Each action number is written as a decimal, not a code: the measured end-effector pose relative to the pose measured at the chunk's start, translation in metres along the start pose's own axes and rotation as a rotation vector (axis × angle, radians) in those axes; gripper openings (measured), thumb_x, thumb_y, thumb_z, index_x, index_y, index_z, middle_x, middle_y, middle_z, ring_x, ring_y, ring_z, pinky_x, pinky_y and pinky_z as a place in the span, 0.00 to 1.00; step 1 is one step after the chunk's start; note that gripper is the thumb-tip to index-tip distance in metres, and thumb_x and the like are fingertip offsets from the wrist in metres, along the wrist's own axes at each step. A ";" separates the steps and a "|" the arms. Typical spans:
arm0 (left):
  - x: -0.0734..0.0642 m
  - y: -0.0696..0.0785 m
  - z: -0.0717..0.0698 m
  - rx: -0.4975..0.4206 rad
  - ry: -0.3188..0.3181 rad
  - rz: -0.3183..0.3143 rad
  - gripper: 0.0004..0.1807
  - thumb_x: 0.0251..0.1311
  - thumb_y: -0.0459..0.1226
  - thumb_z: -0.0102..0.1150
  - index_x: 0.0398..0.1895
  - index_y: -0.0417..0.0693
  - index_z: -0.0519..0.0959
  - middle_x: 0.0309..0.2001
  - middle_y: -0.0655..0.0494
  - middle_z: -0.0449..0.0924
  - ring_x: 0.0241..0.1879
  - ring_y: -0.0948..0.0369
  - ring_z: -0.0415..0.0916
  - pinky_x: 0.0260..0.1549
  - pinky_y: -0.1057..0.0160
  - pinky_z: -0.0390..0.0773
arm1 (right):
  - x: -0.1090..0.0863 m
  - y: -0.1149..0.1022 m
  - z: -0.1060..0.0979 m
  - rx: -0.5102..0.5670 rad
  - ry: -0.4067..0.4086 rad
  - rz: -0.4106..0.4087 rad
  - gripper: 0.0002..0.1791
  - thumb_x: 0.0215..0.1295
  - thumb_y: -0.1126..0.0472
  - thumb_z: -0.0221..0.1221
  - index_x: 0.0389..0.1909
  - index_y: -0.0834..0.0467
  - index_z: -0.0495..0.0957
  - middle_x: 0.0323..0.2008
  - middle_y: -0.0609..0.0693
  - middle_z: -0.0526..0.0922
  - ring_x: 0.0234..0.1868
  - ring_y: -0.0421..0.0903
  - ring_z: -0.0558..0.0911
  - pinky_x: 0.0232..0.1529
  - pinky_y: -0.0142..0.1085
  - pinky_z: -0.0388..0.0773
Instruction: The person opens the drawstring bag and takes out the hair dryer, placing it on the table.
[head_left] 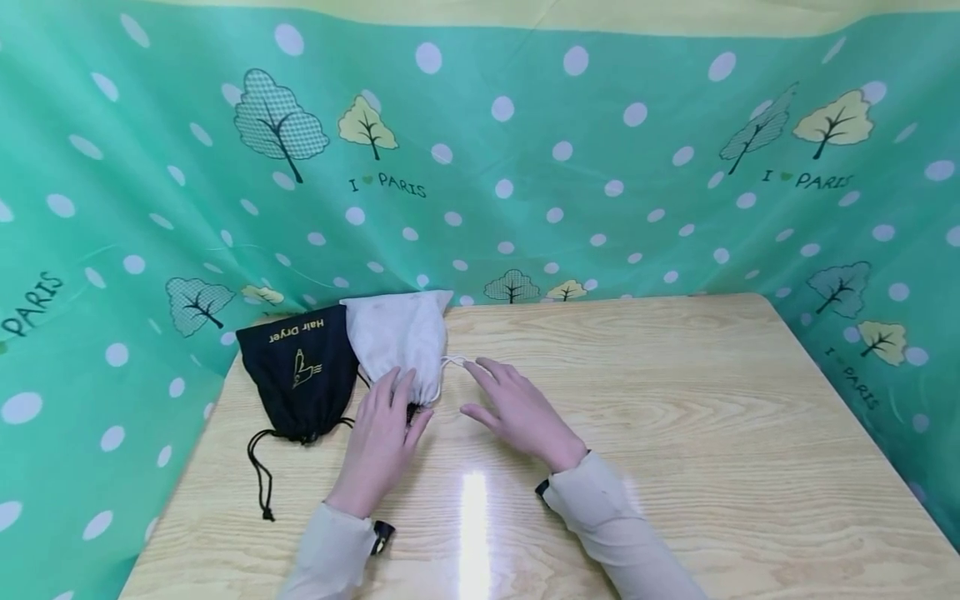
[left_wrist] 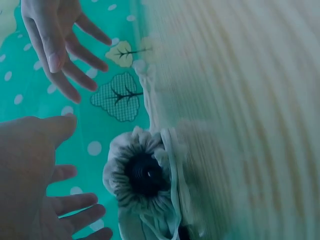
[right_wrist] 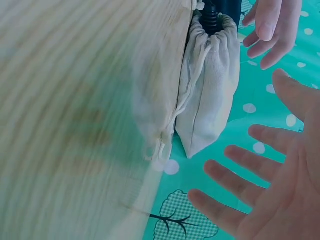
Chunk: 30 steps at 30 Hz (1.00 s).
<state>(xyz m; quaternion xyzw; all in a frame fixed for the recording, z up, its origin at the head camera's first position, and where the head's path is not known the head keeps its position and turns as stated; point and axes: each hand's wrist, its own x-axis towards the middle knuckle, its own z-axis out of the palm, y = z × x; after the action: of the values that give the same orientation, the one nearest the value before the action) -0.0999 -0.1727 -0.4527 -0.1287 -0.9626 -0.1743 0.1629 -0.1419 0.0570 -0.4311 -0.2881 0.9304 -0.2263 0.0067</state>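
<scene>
A white drawstring bag lies at the back of the table, its gathered mouth toward me. A black ribbed piece shows inside that mouth in the left wrist view; what it belongs to is hidden in the cloth. My left hand hovers by the mouth, fingers fairly straight. To the right, beside the white cord, is my right hand with its fingers spread and nothing held. Left of the white bag lies a black drawstring bag with gold "Hair Dryer" lettering, its cord trailing toward me.
The pale wood table ends at the back against a green dotted curtain, which also hangs along the left and right sides. A bright light reflection falls on the tabletop between my forearms.
</scene>
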 end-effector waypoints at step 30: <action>0.017 -0.032 0.004 -0.080 -0.079 -0.087 0.33 0.72 0.52 0.52 0.72 0.41 0.63 0.68 0.37 0.64 0.68 0.40 0.61 0.66 0.38 0.63 | 0.040 -0.026 0.025 0.062 -0.064 0.007 0.38 0.74 0.41 0.50 0.77 0.54 0.55 0.75 0.55 0.61 0.74 0.55 0.62 0.74 0.48 0.60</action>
<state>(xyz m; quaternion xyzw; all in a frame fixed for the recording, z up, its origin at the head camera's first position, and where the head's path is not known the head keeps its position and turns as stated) -0.1260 -0.1974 -0.4594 -0.1001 -0.9652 -0.2142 0.1117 -0.1583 0.0065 -0.4375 -0.2916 0.9234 -0.2455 0.0460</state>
